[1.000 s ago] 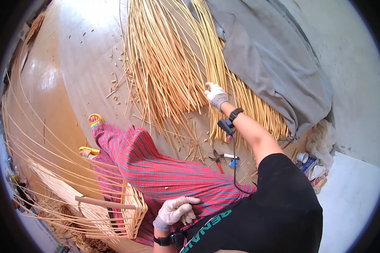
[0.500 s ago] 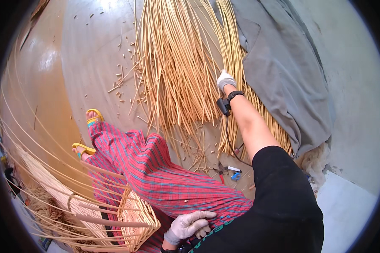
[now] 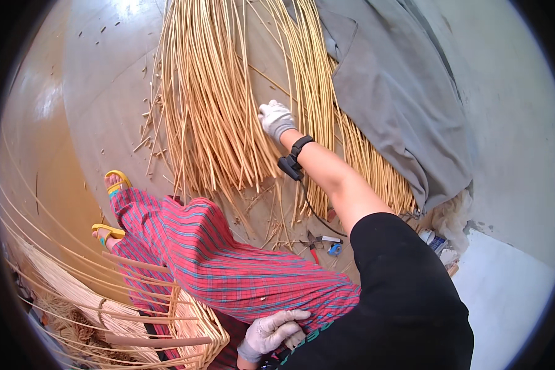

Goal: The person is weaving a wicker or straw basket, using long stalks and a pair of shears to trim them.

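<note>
My right hand [image 3: 271,116], in a white glove, reaches out to the right edge of a wide bundle of tan reeds [image 3: 203,92]. Its fingers are curled; whether they grip a reed I cannot make out. A paler bundle [image 3: 314,86] lies just right of it. My left hand [image 3: 276,333], also gloved, rests on the red striped cloth [image 3: 234,271] over my legs, forefinger stretched out and the others loosely bent, holding nothing visible. Left of that hand stands a partly woven basket [image 3: 200,327] with long, loose stakes.
A grey sheet [image 3: 401,105] covers reeds at the right. Pruning shears [image 3: 312,250] and a small blue object [image 3: 335,249] lie beside my legs. Cut scraps dot the floor [image 3: 105,92]. Small items [image 3: 438,243] lie by the pale wall at the right, and woven material [image 3: 55,271] is at the lower left.
My right hand has moved left, from the gap by the paler reeds to the wider tan bundle. The whole view has shifted slightly. My left hand stays on the cloth.
</note>
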Demonstrator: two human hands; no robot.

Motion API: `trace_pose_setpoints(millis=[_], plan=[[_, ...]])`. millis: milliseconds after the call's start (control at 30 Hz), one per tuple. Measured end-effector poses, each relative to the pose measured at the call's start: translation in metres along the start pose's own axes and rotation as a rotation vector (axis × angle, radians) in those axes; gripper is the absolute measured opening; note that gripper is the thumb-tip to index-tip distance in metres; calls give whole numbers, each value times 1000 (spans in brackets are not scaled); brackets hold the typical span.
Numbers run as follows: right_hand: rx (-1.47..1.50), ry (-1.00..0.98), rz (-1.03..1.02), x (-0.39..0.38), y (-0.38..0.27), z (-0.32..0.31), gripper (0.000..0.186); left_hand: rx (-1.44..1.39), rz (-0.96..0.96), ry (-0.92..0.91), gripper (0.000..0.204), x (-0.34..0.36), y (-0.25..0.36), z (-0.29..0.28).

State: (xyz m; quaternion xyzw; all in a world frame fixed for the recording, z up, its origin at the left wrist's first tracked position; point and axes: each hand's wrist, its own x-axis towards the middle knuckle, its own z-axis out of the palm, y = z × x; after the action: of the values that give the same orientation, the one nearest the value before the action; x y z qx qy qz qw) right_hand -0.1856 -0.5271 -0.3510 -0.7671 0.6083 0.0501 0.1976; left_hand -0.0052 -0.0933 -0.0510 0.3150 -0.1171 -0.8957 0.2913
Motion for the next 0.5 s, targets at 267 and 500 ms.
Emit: trace_pose_setpoints(millis=[267, 500], plan=[[-336, 35, 0, -8, 87, -25, 54, 32, 19, -17, 36, 4, 8, 7], [-441, 4, 271, -11, 83, -16, 58, -13, 3, 59, 33, 4, 10, 8]])
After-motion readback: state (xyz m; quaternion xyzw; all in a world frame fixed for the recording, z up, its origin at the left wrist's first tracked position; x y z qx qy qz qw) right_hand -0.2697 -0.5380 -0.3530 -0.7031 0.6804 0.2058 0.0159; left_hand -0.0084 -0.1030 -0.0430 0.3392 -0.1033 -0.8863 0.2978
